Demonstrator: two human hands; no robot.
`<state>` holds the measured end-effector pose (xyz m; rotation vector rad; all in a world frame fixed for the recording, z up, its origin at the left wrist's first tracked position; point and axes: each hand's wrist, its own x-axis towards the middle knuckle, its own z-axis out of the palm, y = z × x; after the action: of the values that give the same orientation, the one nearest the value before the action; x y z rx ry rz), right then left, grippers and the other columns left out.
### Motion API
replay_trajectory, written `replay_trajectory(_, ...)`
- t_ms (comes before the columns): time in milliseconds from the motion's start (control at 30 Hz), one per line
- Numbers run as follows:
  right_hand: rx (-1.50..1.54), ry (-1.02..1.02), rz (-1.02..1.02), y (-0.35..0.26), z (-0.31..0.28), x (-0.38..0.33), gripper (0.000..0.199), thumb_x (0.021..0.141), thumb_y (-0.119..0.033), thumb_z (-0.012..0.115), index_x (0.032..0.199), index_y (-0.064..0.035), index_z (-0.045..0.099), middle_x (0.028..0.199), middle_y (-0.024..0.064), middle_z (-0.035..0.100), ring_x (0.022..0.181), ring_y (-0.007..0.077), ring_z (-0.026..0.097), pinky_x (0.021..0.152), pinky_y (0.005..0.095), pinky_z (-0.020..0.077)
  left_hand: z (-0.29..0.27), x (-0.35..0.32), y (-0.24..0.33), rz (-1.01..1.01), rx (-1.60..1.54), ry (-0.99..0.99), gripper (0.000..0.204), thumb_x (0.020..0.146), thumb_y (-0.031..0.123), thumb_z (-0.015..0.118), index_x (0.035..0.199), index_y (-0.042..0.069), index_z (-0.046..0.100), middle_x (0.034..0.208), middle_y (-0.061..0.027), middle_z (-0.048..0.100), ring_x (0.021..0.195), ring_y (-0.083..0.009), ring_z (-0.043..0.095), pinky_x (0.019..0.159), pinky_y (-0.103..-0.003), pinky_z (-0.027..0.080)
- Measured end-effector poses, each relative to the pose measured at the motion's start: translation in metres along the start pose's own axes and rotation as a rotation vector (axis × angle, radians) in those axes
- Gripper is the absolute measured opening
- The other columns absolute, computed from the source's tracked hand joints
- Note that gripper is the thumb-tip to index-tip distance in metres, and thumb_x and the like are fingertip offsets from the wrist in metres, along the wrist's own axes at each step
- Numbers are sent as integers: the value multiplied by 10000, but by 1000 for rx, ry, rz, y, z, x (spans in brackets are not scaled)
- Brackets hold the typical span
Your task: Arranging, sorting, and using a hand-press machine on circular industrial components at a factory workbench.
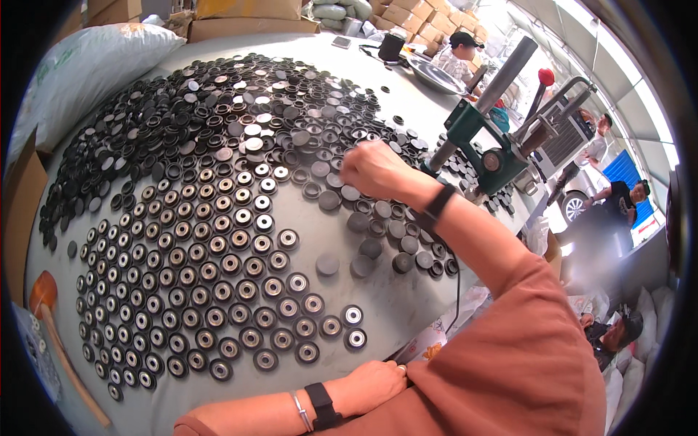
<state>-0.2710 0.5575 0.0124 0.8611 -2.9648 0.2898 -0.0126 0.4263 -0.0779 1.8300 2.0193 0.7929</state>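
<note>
At the bottom of the frame, the left hand rests by the edge of the counter, fingers loosely bent; whether they grip anything cannot be told. At lower left, a wooden-handled mallet lies near black-rimmed rings with shiny metal centres, set metal side up in rough rows, probably so each is easy to see and count. Above centre, the right hand bunches its fingers over smooth, dull black caps; any pinched piece is hidden. Beyond, glossy and matte round pieces form a heap, presumably loose stock, beside a green metal press.
</note>
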Motion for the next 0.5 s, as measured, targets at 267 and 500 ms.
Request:
replay_trajectory(267,-19,4,102,13,26,79,200,707,-215,679,825,-54,674,837,190,646,867,315,628,761,385,499,16,-6,-3,-43,-141,118,198,778,183,483,819,-4,532,807,-122,533,789,-286,535,642,-358,492)
replay_trajectory(500,218,159,-69,-42,28,53,254,701,-149,647,930,-41,668,840,142,666,784,239,654,725,307,507,13,-3,-5,-3,-89,94,202,752,183,490,809,-4,541,820,-129,528,762,-271,528,628,-340,484)
